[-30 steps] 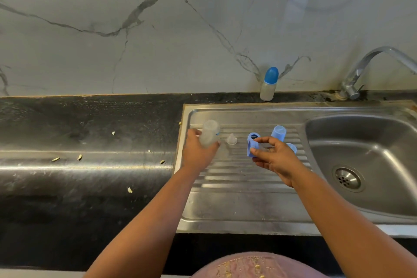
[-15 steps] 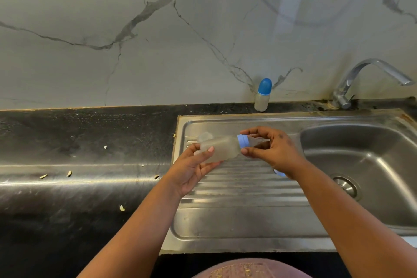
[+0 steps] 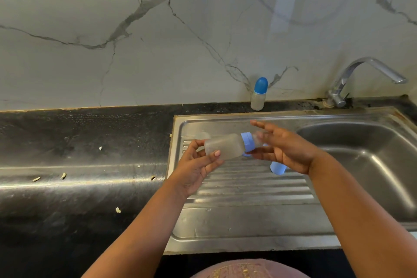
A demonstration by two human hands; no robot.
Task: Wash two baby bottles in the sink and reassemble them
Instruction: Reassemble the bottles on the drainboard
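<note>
Frosted plastic bottle, ridged blue collar, lies sideways pinched in the left hand; right hand spread beside it, hiding a blue cap on the ribbed steel drainer.

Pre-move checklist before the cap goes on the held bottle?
1. Left hand grips the bottle: ok.
2. Blue collar sits on the bottle neck: ok; fully screwed, cannot tell.
3. Teat in the collar: cannot tell, blurred behind the right hand.
4. Right hand free to pick up: ok, fingers spread.
5. Blue cap within reach on the drainboard: ok.
6. Second bottle capped, upright by the wall: ok.
</note>
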